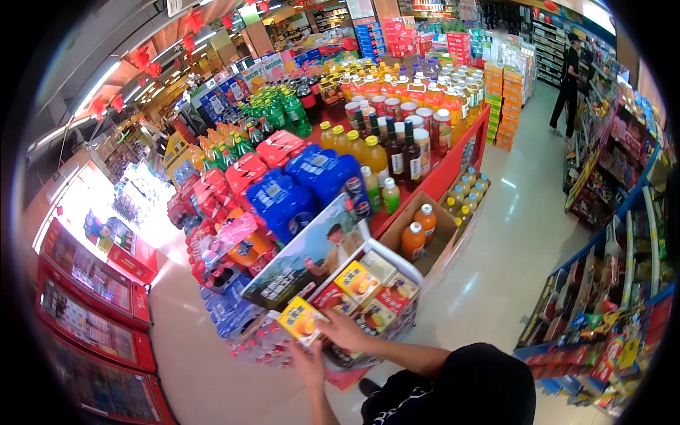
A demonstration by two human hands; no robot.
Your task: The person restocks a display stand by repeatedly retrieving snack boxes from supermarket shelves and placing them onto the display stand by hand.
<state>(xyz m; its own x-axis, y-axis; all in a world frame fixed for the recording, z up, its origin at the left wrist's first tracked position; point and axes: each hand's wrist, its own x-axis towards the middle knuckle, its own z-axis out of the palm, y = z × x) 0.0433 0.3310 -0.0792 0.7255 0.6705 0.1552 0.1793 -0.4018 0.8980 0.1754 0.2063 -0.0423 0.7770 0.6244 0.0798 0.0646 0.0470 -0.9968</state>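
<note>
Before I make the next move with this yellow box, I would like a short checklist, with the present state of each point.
1. Right hand on the yellow box: ok, fingers on its side.
2. Left hand supporting it: cannot tell; it is at the lower edge, but firmness does not show.
3. Open carton accessible from above: ok, the printed panel stands raised beside it.
4. Whole layer of packed boxes visible: not ok, the right hand and forearm cover part.
5. Orange bottles clear of both hands: ok, upright and apart.
6. Small print on the yellow box readable: cannot tell, too blurred.
</note>
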